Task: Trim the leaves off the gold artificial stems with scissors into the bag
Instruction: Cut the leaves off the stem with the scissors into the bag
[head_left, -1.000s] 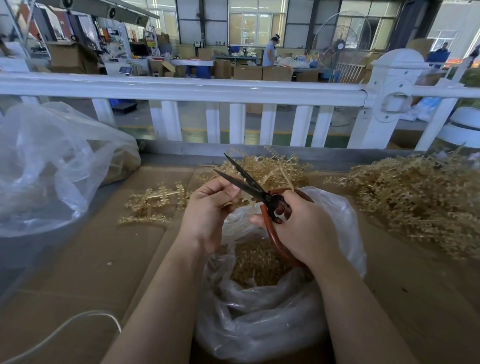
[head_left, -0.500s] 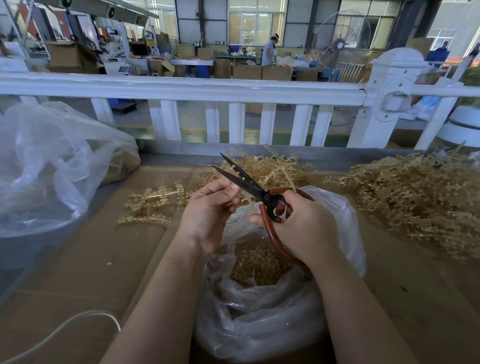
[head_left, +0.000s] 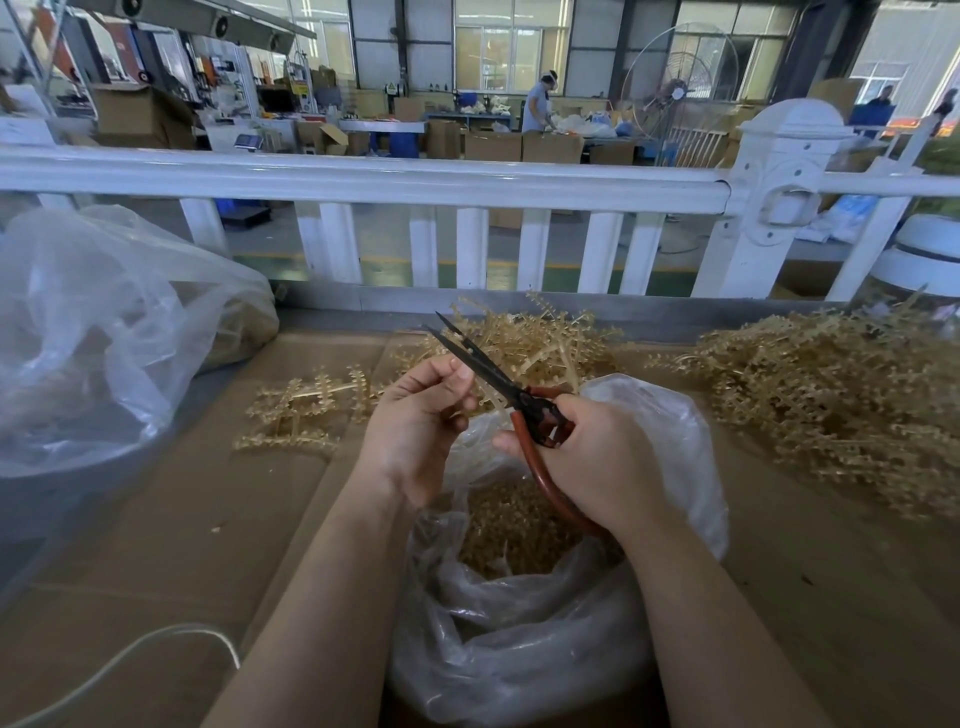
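- Gold artificial stem (head_left: 480, 402), barely visible, pinched in the curled left hand (head_left: 415, 431) above the clear bag (head_left: 519, 623).
- Right hand (head_left: 597, 457) grips red-handled scissors (head_left: 498, 382), blades slightly parted just beside the left fingertips.

Scissors (head_left: 498, 383): dark blades slightly parted, pointing up-left; red-brown handles in the right hand (head_left: 587, 457).
Bag (head_left: 519, 649): clear plastic, mouth open, with gold trimmings inside (below both hands).
Gold stems (head_left: 841, 405): large heap at the right; a smaller heap behind the scissors.
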